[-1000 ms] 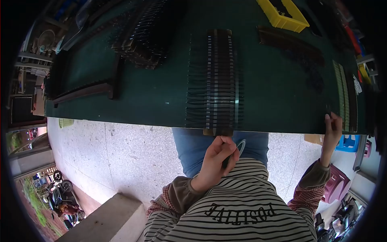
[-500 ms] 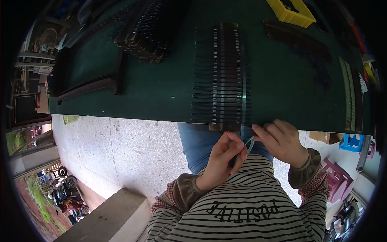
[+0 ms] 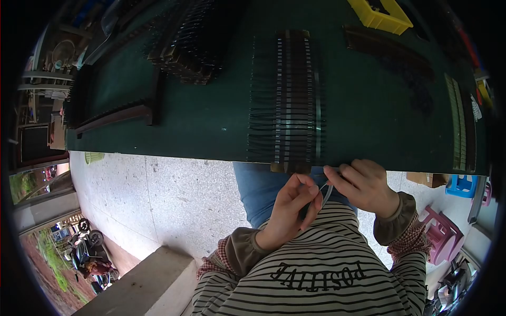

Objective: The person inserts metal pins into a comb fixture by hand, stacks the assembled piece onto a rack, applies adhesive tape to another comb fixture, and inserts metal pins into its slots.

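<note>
In front of me on the table lies a long narrow dark rack (image 3: 292, 100), lined crosswise with thin wire leads that stick out on both sides. A shiny pale strip (image 3: 318, 105) runs along its right side towards the table edge. My left hand (image 3: 295, 203) is closed just below the rack's near end, thumb against fingers, on a narrow pale tape (image 3: 327, 194) that curves up beside it. Something dark shows partly in that palm. At the table edge, my right hand (image 3: 363, 184) is closed, its index finger and thumb pinching near the tape's upper end.
Stacked dark racks with wires (image 3: 184, 58) stand at the back left, near a dark frame (image 3: 116, 118). A yellow bin (image 3: 382, 18) and a dark bar (image 3: 385, 45) lie back right. Pale strips (image 3: 456, 124) lie at the right. Stools (image 3: 443, 237) stand below.
My right hand has shifted slightly left and down along the table edge. The pale tape's loop between the hands looks narrower. My left hand stays nearly in place.
</note>
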{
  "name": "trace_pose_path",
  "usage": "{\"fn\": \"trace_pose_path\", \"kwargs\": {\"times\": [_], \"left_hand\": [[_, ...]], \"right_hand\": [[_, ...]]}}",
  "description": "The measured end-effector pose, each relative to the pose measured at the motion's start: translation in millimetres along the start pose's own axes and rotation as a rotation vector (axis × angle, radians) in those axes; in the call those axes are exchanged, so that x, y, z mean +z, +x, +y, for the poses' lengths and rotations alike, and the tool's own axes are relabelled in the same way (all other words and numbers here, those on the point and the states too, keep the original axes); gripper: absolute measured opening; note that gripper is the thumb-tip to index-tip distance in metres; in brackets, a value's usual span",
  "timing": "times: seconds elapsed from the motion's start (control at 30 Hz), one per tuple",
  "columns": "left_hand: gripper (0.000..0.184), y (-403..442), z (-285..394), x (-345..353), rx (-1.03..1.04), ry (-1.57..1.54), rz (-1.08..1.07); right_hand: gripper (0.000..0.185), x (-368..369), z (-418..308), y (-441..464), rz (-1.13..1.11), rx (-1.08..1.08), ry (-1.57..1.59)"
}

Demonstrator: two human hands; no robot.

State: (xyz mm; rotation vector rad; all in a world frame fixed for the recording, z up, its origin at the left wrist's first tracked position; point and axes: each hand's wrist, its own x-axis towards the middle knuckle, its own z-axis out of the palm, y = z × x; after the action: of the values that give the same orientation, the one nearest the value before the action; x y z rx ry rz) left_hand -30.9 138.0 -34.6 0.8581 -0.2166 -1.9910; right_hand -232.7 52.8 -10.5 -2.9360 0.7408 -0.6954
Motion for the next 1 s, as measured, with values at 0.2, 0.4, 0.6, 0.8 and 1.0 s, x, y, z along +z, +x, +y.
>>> {"fn": "trace_pose_path", "kwargs": {"times": [0.2, 0.4, 0.6, 0.8, 1.0], "left_hand": [[0.006, -12, 9, -3, 0.066, 0.016, 0.047], [0.005, -47, 58, -43, 0.269, 0.16, 0.272], [0.015, -75, 153, -79, 0.328, 0.427, 0.599], [0.023, -61, 161, -75, 0.264, 0.416, 0.694], [0.026, -41, 140, -94, 0.403, 0.445, 0.751]], "right_hand": [[0.043, -3, 4, -9, 0.064, 0.132, 0.093], [0.043, -39, 41, -68, 0.217, 0.626, -0.13], [0.028, -65, 109, -163, 0.108, 0.804, -0.518], [0.032, -59, 131, -186, 0.162, 0.791, -0.595], [0.034, -43, 82, -89, 0.254, 0.64, -0.387]]}}
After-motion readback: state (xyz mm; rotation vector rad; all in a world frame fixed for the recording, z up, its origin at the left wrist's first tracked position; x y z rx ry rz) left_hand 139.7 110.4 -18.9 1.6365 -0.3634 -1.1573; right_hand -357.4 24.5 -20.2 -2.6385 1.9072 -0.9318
